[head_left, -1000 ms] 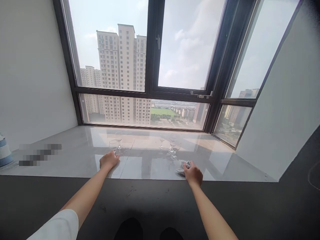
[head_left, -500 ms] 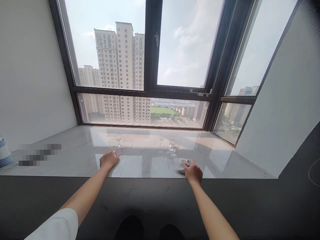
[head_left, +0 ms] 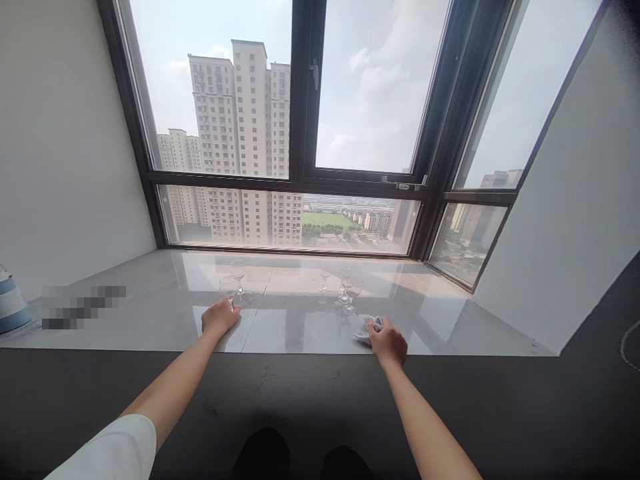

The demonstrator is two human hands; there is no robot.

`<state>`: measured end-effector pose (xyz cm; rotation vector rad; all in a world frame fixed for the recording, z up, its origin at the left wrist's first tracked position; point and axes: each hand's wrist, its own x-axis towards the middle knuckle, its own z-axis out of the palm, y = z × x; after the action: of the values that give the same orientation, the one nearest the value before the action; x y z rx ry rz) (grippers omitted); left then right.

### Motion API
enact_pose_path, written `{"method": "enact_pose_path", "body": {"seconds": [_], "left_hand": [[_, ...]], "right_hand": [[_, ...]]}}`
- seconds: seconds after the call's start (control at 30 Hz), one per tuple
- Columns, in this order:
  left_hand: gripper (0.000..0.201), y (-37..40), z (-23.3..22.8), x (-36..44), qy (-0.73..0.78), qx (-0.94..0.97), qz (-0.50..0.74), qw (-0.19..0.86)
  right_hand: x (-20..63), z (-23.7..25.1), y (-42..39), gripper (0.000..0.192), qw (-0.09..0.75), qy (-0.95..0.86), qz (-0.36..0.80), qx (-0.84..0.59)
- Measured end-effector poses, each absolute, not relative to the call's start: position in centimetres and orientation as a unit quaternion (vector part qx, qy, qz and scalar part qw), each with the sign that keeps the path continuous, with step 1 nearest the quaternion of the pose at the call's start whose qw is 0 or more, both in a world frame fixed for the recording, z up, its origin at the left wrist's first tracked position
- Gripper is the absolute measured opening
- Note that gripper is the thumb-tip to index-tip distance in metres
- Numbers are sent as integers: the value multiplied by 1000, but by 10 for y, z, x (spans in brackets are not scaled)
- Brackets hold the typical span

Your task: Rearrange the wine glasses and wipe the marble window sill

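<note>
grey stone sill [head_left: 150, 313] under the window stayed as before. your left hand [head_left: 219, 317] kept its fingers closed round a wine glass [head_left: 229, 288] stem near the front edge. your right hand [head_left: 387, 341] still gripped the bunched cloth [head_left: 364, 331], barely shifted.

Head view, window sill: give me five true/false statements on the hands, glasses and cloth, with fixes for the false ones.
1. The left hand is at the base of a stemmed glass on the sill. True.
2. The right hand lies flat and empty on the sill. False: its fingers are closed on a crumpled grey cloth.
3. More glasses stand upright behind the cloth. True.
4. The glasses are full of red wine. False: they look clear and empty.
5. A blue-and-white striped object sits at the sill's right end. False: it is at the far left.
</note>
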<state>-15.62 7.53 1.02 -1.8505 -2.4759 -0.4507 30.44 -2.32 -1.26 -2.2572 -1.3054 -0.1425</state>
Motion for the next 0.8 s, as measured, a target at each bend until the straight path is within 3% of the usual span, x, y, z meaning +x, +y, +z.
{"method": "enact_pose_path", "body": {"seconds": [0.8], "left_hand": [[34,72,13,-155,-787,-600,-144,18]], "right_hand": [[307,-19,-19,40,276,-479,-69,-830]]}}
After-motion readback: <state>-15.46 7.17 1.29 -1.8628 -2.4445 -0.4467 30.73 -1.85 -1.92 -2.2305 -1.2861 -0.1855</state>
